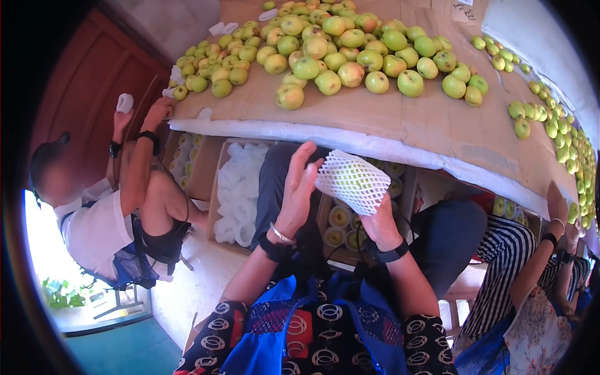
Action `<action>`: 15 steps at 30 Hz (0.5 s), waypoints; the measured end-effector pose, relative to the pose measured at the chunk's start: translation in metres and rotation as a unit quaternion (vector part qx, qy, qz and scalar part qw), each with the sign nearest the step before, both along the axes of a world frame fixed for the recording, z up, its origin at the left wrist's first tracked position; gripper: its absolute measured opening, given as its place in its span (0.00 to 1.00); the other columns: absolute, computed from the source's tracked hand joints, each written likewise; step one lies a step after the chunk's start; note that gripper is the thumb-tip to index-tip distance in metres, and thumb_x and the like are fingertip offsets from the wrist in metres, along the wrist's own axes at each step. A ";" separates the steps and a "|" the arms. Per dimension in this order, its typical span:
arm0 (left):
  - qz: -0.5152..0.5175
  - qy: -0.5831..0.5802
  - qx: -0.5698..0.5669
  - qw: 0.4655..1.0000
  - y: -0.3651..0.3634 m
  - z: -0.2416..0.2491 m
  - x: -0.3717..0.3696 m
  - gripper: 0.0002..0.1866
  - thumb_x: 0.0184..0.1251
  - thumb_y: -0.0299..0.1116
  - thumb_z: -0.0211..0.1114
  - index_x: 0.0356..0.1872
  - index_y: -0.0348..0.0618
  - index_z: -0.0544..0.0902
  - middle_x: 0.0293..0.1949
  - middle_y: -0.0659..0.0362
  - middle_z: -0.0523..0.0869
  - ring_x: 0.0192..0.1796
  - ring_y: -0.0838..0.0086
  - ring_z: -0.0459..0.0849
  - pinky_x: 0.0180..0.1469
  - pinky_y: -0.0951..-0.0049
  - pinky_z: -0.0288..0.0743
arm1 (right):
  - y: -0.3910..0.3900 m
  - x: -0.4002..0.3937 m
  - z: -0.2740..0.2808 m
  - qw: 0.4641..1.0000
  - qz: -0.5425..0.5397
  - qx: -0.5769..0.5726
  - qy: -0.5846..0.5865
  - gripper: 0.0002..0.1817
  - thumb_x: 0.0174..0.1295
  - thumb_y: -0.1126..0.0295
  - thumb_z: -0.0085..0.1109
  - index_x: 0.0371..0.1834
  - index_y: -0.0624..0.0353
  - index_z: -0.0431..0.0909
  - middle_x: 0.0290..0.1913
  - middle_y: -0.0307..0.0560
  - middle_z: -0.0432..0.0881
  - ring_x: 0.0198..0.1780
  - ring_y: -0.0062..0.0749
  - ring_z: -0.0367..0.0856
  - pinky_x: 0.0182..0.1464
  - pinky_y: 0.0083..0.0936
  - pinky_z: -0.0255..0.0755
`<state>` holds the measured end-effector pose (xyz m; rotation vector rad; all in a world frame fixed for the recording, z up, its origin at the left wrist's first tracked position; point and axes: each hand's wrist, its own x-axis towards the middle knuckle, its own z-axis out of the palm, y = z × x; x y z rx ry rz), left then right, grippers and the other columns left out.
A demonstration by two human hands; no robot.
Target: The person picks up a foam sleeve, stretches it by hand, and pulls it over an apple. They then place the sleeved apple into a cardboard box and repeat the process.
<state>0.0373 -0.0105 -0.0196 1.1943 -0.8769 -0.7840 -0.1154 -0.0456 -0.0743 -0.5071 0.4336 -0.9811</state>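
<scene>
The right hand (380, 224) is gripping a netted apple (354, 179) by the table's near edge (300, 130); the left hand (296, 192) is hovering open beside it. A loosening right grip would be risking a bruising drop.

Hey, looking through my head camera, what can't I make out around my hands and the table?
Fruit in the white foam net: head view, skin partly hidden by the mesh.
Right hand: head view, fingers mostly hidden behind the net.
Boxed fruit below: head view, partly covered by the table and right hand.
Cardboard printing: head view, too faint to read.
Person in striped trousers: head view, head cut off by the dark right edge.
</scene>
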 end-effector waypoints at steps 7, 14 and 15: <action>-0.095 0.157 -0.029 0.983 -0.004 -0.023 -0.005 0.17 0.70 0.36 0.48 0.52 0.36 0.73 0.50 0.55 0.77 0.52 0.72 0.76 0.56 0.71 0.68 | 0.005 0.006 -0.002 0.993 0.054 -0.052 0.092 0.21 0.58 0.76 0.55 0.56 0.66 0.67 0.51 0.45 0.77 0.51 0.24 0.76 0.52 0.22 0.71; -0.070 0.112 -0.037 0.991 -0.004 -0.029 -0.001 0.08 0.67 0.27 0.49 0.39 0.37 0.77 0.42 0.55 0.80 0.44 0.75 0.78 0.50 0.74 0.72 | 0.003 0.008 0.011 0.981 0.076 -0.092 0.154 0.19 0.56 0.74 0.59 0.51 0.67 0.72 0.46 0.42 0.80 0.45 0.21 0.77 0.47 0.18 0.72; -0.084 0.167 -0.016 0.982 -0.003 -0.028 -0.003 0.08 0.67 0.27 0.48 0.37 0.37 0.76 0.42 0.55 0.80 0.44 0.75 0.78 0.50 0.74 0.72 | 0.003 0.006 0.013 0.980 0.086 -0.088 0.156 0.19 0.55 0.73 0.61 0.50 0.67 0.72 0.45 0.42 0.80 0.44 0.21 0.78 0.47 0.18 0.72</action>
